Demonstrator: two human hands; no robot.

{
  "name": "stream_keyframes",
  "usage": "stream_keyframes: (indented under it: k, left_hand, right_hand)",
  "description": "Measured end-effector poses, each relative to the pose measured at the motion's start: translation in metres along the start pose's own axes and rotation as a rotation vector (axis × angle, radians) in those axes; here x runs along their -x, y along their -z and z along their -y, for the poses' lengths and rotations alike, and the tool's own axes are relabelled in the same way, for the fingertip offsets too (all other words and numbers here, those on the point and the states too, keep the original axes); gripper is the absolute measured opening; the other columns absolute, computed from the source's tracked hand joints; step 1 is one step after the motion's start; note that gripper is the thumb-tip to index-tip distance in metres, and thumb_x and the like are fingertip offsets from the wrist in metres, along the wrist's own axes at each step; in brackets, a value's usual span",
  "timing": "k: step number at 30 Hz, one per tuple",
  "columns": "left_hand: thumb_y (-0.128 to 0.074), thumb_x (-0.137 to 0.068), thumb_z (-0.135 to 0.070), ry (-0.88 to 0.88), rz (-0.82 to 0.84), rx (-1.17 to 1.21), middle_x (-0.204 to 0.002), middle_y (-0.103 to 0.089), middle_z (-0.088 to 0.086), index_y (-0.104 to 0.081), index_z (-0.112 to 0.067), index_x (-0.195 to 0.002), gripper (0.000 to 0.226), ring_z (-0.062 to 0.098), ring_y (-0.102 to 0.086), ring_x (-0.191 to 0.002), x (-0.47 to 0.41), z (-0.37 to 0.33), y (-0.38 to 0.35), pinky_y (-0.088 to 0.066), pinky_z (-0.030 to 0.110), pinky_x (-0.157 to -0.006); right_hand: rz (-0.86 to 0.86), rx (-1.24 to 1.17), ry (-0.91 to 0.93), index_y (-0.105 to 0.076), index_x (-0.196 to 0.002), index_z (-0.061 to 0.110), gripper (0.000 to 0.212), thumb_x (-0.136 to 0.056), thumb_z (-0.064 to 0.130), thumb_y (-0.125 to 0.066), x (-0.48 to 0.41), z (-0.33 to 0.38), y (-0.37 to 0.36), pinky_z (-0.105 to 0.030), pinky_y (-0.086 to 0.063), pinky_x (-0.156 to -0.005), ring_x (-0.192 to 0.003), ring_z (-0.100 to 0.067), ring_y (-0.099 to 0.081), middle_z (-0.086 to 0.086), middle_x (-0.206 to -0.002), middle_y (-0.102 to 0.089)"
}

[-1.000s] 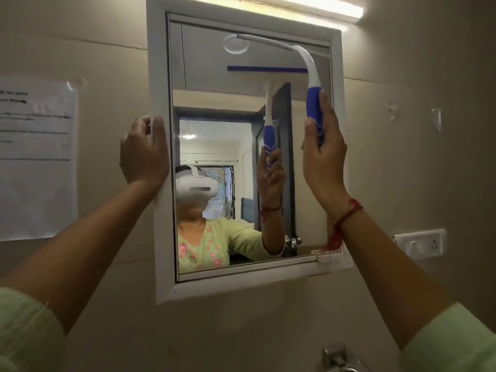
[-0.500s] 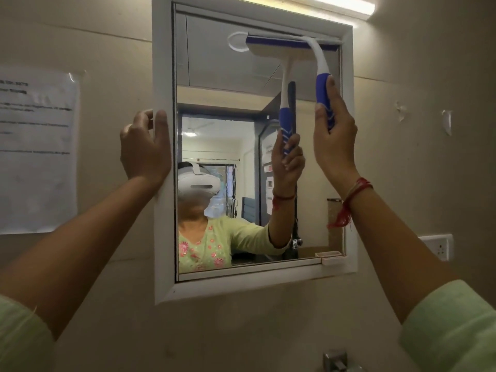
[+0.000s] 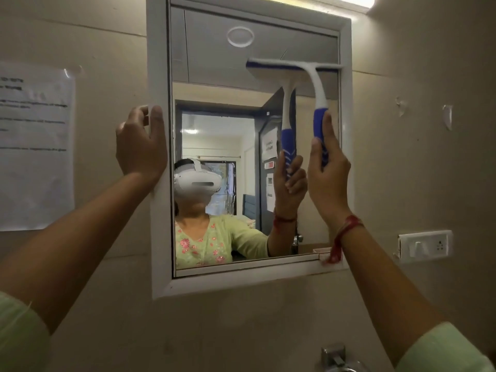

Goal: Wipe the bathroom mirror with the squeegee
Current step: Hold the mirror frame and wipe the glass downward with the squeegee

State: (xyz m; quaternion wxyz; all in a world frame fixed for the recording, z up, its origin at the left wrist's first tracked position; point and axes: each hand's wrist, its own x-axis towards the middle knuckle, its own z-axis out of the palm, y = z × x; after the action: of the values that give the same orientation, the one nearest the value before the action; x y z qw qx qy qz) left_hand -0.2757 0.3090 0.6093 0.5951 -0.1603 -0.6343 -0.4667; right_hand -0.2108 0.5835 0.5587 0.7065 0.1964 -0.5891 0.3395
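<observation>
The white-framed mirror hangs on a beige wall, with a printed paper sheet taped well to its left. The left hand stays on the frame's left edge, fingers curled over it. The right hand grips the squeegee by its blue handle, thumb lying up the grip. In the last half second the blade has slid down from the top edge of the glass to a little below it. The blade lies level against the upper right glass. The squeegee has a curved white neck and a white head with a blue strip. A white switch plate sits right of the mirror's lower corner.
</observation>
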Motion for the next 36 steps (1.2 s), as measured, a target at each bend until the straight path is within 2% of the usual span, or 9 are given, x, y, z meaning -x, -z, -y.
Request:
stream_keyframes:
  k: [4,6,9,14,17,21,26,30,36]
  left_hand:
    - [-0.031,-0.097,-0.046,0.007,-0.006,-0.003,-0.115,-0.063,0.014,-0.055,-0.011,-0.119,0.048,0.029,-0.056,-0.109,0.001,0.001,0.0,-0.044,0.036,-0.088]
    - [-0.032,-0.098,-0.046,0.008,-0.003,-0.004,-0.115,-0.063,0.014,-0.055,-0.011,-0.119,0.047,0.029,-0.055,-0.109,0.001,-0.001,0.0,-0.043,0.036,-0.087]
    - [-0.032,-0.098,-0.044,0.003,0.002,-0.012,-0.113,-0.063,0.015,-0.055,-0.01,-0.118,0.046,0.03,-0.056,-0.107,0.0,-0.002,0.0,-0.043,0.036,-0.086]
    - [-0.031,-0.098,-0.044,0.006,-0.006,-0.029,-0.114,-0.063,0.015,-0.055,-0.011,-0.119,0.045,0.031,-0.055,-0.108,0.001,-0.002,0.0,-0.043,0.036,-0.086]
    - [-0.031,-0.098,-0.045,0.01,-0.008,-0.035,-0.115,-0.063,0.015,-0.054,-0.011,-0.119,0.046,0.03,-0.056,-0.109,0.001,-0.002,0.0,-0.043,0.036,-0.086]
    - [-0.031,-0.098,-0.045,0.008,-0.006,-0.041,-0.116,-0.063,0.015,-0.054,-0.011,-0.12,0.046,0.031,-0.055,-0.11,0.001,-0.002,0.0,-0.043,0.036,-0.086]
    - [-0.03,-0.098,-0.046,0.011,-0.008,-0.044,-0.116,-0.063,0.015,-0.053,-0.011,-0.12,0.048,0.03,-0.056,-0.109,0.001,-0.002,0.0,-0.044,0.036,-0.086]
    - [-0.03,-0.098,-0.046,0.011,-0.009,-0.047,-0.114,-0.063,0.015,-0.054,-0.011,-0.12,0.047,0.03,-0.056,-0.108,0.001,-0.003,0.0,-0.043,0.036,-0.084]
    - [-0.03,-0.098,-0.045,0.002,-0.005,-0.042,-0.114,-0.063,0.016,-0.053,-0.01,-0.12,0.048,0.03,-0.057,-0.107,0.002,-0.003,0.0,-0.044,0.037,-0.085]
  right_hand:
    - [0.048,-0.029,-0.002,-0.026,-0.142,0.026,0.048,-0.099,0.017,-0.042,0.044,-0.009,0.015,0.001,-0.04,-0.053,-0.057,0.011,-0.052,0.034,-0.087,-0.059]
    - [0.039,-0.034,-0.01,-0.029,-0.143,0.021,0.047,-0.098,0.017,-0.042,0.042,-0.008,0.016,0.002,-0.039,-0.053,-0.057,0.012,-0.051,0.027,-0.088,-0.059]
    - [0.028,-0.046,-0.027,-0.029,-0.144,0.016,0.047,-0.098,0.019,-0.043,0.023,-0.001,0.009,0.002,-0.04,-0.053,-0.058,0.014,-0.053,0.037,-0.084,-0.058]
    - [0.041,-0.044,-0.006,-0.023,-0.144,0.026,0.049,-0.098,0.025,-0.041,0.047,-0.002,0.012,0.0,-0.042,-0.054,-0.059,0.01,-0.054,0.017,-0.1,-0.055]
    - [0.058,-0.03,-0.008,-0.023,-0.143,0.028,0.05,-0.097,0.027,-0.04,0.077,-0.006,0.019,-0.001,-0.043,-0.056,-0.057,0.005,-0.053,0.033,-0.09,-0.057]
    - [0.045,-0.036,-0.036,-0.022,-0.143,0.027,0.05,-0.097,0.027,-0.04,0.057,-0.001,0.015,-0.001,-0.043,-0.056,-0.06,0.008,-0.054,0.042,-0.092,-0.055]
    - [0.057,-0.055,-0.032,-0.023,-0.143,0.034,0.05,-0.097,0.03,-0.04,0.071,-0.003,0.019,-0.002,-0.044,-0.056,-0.059,0.005,-0.054,0.032,-0.087,-0.058]
    - [0.095,-0.05,-0.055,-0.023,-0.142,0.042,0.05,-0.096,0.033,-0.039,0.117,-0.003,0.033,-0.005,-0.047,-0.063,-0.066,0.0,-0.055,0.01,-0.096,-0.057]
    - [0.056,-0.042,-0.063,-0.025,-0.142,0.028,0.048,-0.098,0.019,-0.042,0.073,0.004,0.021,-0.002,-0.045,-0.06,-0.067,0.008,-0.057,0.038,-0.092,-0.056]
